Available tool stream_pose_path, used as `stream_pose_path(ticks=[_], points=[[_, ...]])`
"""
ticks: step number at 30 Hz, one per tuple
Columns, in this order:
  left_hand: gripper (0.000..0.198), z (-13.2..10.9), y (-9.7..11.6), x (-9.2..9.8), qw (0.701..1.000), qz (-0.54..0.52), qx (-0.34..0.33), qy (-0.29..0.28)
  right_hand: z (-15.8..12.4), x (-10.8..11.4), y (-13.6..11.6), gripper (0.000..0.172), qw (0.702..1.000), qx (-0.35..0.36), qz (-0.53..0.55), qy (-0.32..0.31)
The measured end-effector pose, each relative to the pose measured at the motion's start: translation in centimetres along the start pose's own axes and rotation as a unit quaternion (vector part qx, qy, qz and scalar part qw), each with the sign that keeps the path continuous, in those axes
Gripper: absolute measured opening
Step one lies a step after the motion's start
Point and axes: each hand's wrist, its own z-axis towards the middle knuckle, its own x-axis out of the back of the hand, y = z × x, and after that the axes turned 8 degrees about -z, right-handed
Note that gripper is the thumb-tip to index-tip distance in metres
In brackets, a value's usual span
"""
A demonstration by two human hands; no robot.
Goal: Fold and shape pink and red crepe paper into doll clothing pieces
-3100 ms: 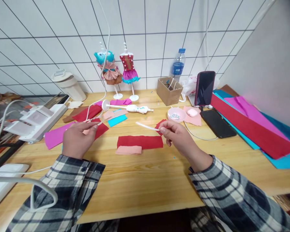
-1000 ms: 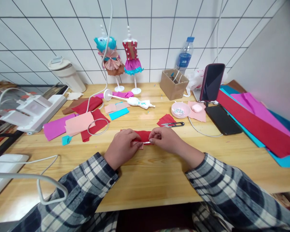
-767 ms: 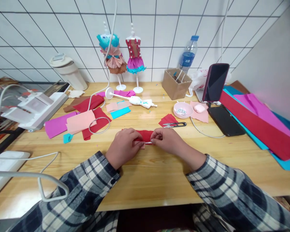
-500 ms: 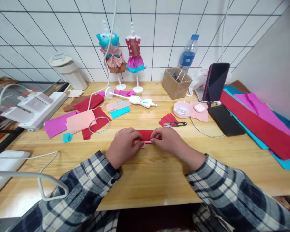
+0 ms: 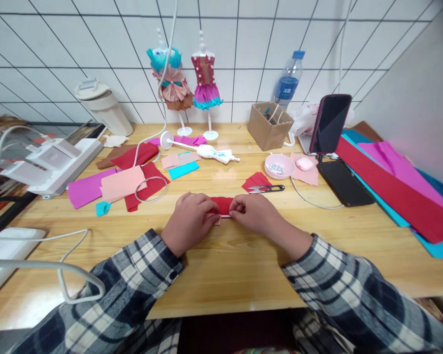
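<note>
A strip of red crepe paper (image 5: 222, 205) lies on the table between my hands, with a narrow white band along its near edge. My left hand (image 5: 192, 221) is closed on the strip's left end, thumb and fingertips pinching it. A small pink piece shows under that thumb. On the right end, my right hand (image 5: 256, 212) pinches the red paper with its fingertips. Just beyond my right hand are thread snips (image 5: 268, 189), resting partly on folded red paper (image 5: 256, 181). The parts of the strip under my fingers are hidden.
Paper pieces (image 5: 121, 184) and a bare white mannequin (image 5: 216, 154) lie beyond my hands. Two dressed mannequins (image 5: 206, 93) stand by the wall. To the right are a bead dish (image 5: 279, 166), a cardboard box (image 5: 269, 129), phones and long paper strips (image 5: 398, 191). Cables cross the left side.
Both hands keep almost the same position on the red strip. The whole view has shifted very slightly; nothing has been taken up or let go.
</note>
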Motion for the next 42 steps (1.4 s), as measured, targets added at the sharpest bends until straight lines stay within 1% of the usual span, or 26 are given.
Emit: stream_pose_path(ticks=[2,6,7,9,11,14,17,22,26,33,42], points=[[0.011,0.0,0.2,0.1,1.0,-0.002,-0.03,0.001,0.0,0.0,-0.1,0.011,1.0,0.003,-0.013,0.002],[0.023,-0.5,1.0,0.5,0.997,-0.003,-0.069,0.03,-0.2,0.1,-0.2,0.011,0.999,0.009,-0.03,0.016],[0.025,-0.8,1.2,0.4,0.996,0.005,-0.082,0.03,-0.2,0.2,-0.2,0.011,0.999,0.01,-0.032,0.018],[0.028,-1.4,1.7,0.2,0.993,0.036,-0.109,0.014,-0.2,0.2,-0.2,0.01,0.999,0.013,-0.034,0.022],[0.033,-2.0,2.2,-0.3,0.989,0.081,-0.12,0.0,-0.2,0.2,-0.3,0.01,0.999,0.015,-0.037,0.024],[0.036,-2.5,2.6,-0.8,0.985,0.131,-0.113,-0.002,-0.1,0.1,-0.2,0.01,0.999,0.014,-0.039,0.024],[0.036,-2.5,2.8,-1.1,0.984,0.146,-0.099,-0.015,0.0,-0.1,-0.1,0.009,0.999,0.015,-0.03,0.027],[0.036,-2.6,2.7,-1.2,0.985,0.145,-0.087,-0.03,0.2,0.3,0.3,0.007,1.0,0.026,-0.006,0.01],[0.035,-2.6,2.6,-1.2,0.986,0.137,-0.089,-0.027,0.3,1.1,0.9,0.013,1.0,0.009,-0.012,0.008],[0.036,-2.5,2.6,-1.2,0.988,0.129,-0.074,-0.049,0.2,1.6,2.2,0.01,0.999,-0.012,0.035,-0.024],[0.036,-2.6,3.0,-0.9,0.986,0.139,-0.08,-0.042,0.2,1.7,2.2,0.013,0.999,-0.016,-0.027,0.012]])
